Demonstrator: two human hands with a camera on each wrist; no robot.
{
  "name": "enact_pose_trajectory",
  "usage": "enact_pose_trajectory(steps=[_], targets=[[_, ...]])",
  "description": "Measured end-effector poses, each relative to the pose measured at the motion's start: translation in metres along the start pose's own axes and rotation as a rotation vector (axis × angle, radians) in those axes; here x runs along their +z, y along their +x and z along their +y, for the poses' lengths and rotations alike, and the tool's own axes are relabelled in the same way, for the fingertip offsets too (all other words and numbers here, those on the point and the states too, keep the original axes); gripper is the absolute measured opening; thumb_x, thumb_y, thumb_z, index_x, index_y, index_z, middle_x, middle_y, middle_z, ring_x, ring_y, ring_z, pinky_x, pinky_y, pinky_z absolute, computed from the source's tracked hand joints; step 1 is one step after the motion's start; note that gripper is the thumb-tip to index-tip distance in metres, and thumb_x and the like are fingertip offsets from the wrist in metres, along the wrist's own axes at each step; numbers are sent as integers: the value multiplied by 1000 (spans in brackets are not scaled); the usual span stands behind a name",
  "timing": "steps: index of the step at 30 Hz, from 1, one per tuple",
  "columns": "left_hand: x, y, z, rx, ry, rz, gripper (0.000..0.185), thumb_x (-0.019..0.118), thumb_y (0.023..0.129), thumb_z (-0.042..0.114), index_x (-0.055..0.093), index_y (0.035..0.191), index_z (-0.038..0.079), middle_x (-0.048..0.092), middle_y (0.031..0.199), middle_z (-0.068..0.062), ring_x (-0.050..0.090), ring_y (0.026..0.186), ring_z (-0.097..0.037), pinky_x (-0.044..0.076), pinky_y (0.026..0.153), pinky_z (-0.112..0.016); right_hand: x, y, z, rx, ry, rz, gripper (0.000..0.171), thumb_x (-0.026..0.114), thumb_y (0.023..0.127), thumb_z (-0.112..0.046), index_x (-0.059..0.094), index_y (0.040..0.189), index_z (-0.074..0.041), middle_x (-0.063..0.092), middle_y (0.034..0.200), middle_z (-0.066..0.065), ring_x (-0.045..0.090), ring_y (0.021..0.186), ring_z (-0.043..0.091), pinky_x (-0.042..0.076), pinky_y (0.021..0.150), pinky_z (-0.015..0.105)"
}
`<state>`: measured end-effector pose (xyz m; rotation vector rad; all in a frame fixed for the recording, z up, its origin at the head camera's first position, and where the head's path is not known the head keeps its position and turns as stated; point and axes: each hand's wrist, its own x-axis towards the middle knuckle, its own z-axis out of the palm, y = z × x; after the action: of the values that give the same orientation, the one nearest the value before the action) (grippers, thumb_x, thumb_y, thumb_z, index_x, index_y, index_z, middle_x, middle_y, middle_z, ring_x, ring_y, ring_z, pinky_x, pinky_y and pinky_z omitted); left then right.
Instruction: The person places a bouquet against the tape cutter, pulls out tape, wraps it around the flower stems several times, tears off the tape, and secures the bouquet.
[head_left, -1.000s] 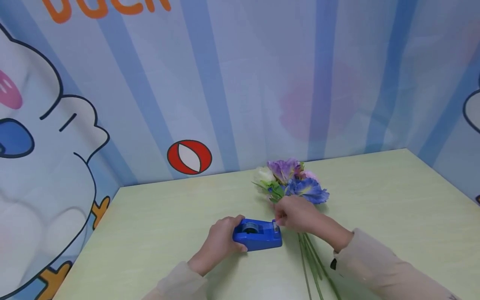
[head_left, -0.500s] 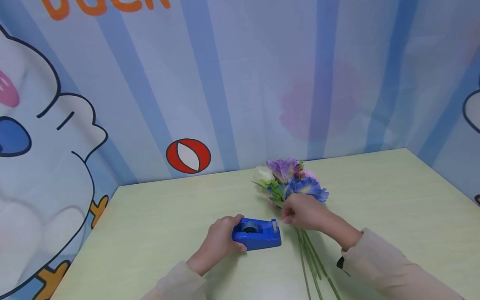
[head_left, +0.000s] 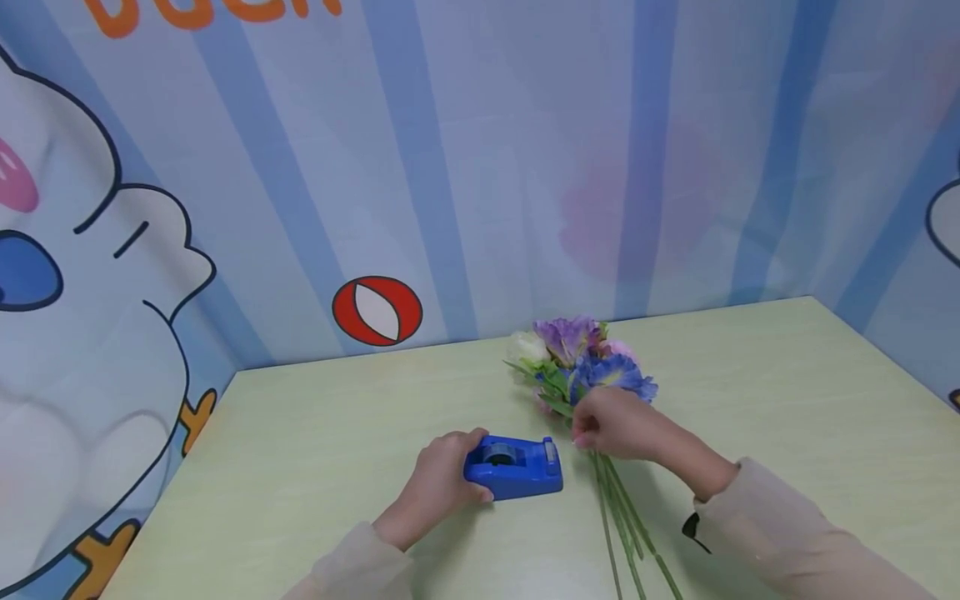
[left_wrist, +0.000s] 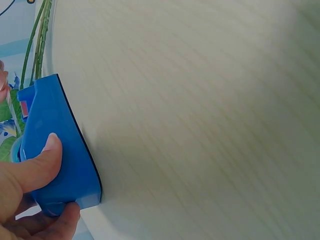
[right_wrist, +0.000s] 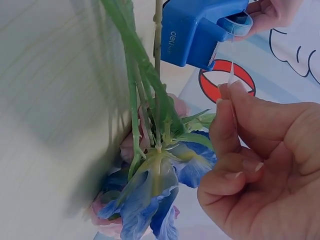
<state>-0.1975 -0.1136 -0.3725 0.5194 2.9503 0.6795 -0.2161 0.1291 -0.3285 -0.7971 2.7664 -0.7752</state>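
Note:
In the head view my left hand [head_left: 437, 482] grips the rear of a blue tape dispenser [head_left: 525, 477]. A roll of clear tape [head_left: 499, 454] sits inside it. My right hand [head_left: 624, 423] is just right of the dispenser's cutter end, above the flower stems [head_left: 621, 508]. In the right wrist view its thumb and index finger pinch a thin strip of clear tape [right_wrist: 231, 75]; whether the strip still joins the dispenser I cannot tell. A bouquet of artificial flowers [head_left: 566, 340], purple, blue, white and pink, lies behind that hand, partly covered by it.
The pale table [head_left: 360, 417] carries the dispenser and the bouquet, whose stems run toward the front edge. A cartoon-printed backdrop [head_left: 510, 183] stands along the table's back. A dark cord [head_left: 693, 529] hangs from the right sleeve.
My right hand has drawn away from the dispenser's cutter end, to the right, pulling the tape. The left hand and the dispenser have stayed in place.

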Motion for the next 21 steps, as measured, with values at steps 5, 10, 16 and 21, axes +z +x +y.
enact_pose_trajectory(steps=[5, 10, 16, 21], targets=[[-1, 0, 0, 3, -3, 0, 69, 85, 65, 19, 56, 124, -1, 61, 117, -18, 57, 106, -32, 45, 91, -47, -3, -3, 8, -3, 2, -7, 12, 67, 85, -6, 68, 73, -9, 59, 67, -5, 48, 59, 9, 43, 55, 26], [-2, -1, 0, 5, 1, 6, 69, 86, 65, 19, 56, 123, -2, 61, 116, -18, 57, 106, -32, 46, 91, -47, -5, -5, 14, -16, 39, -24, 11, 66, 85, -5, 68, 75, -8, 59, 68, -5, 49, 59, 9, 43, 55, 26], [-1, -1, 1, 19, 1, 3, 69, 86, 65, 20, 56, 123, -2, 61, 115, -18, 57, 106, -32, 45, 91, -48, -8, -5, 15, -10, 45, -35, 13, 65, 85, -3, 67, 73, -7, 57, 66, -4, 45, 58, 10, 40, 53, 26], [-1, -1, 0, 12, -2, 1, 69, 85, 66, 19, 56, 124, -2, 61, 117, -17, 57, 106, -32, 45, 91, -48, -12, -9, 21, 10, 20, -29, 14, 65, 86, -3, 66, 73, -8, 57, 66, -3, 44, 57, 10, 39, 54, 27]])
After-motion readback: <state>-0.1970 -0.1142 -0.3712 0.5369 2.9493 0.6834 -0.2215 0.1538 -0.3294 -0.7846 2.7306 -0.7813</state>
